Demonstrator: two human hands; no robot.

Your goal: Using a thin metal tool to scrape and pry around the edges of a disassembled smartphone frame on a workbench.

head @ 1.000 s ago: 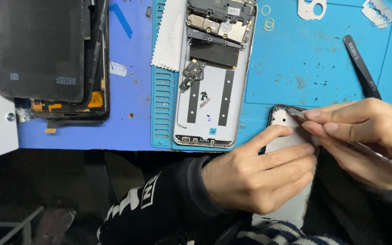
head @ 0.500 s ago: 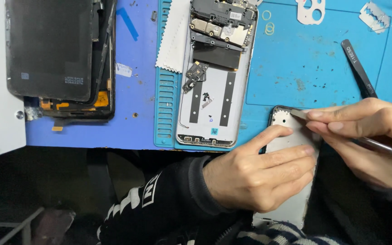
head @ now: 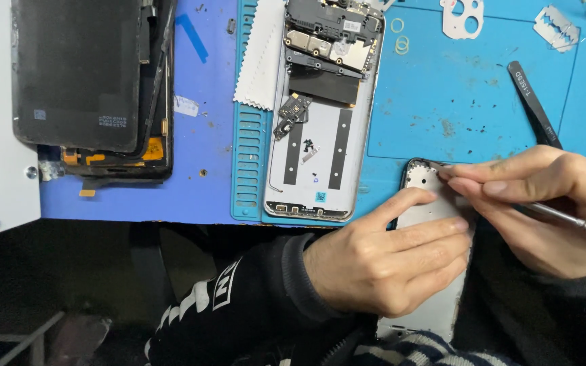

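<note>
Two hands work at the worktop's (head: 198, 196) near edge. The left hand (head: 388, 261) grips a thin grey metal frame (head: 435, 203) with rounded corners, fingers laid across its face and thumb at its left rim; the frame hangs half off the blue mat (head: 456, 108). The right hand (head: 544, 203) pinches a slim steel tool (head: 571, 220), fingertips pressed at the frame's top right corner, where the tip is hidden.

Left of the frame, just apart, lies an opened phone (head: 323, 108), back up, with bare circuit boards and two black strips. A white cloth (head: 262, 54) with a zigzag edge touches its left side. Black tweezers (head: 534, 105) lie slanted above the right hand. A dark glossy screen (head: 79, 74) lies far left, well apart. Open mat shows between phone and tweezers.
</note>
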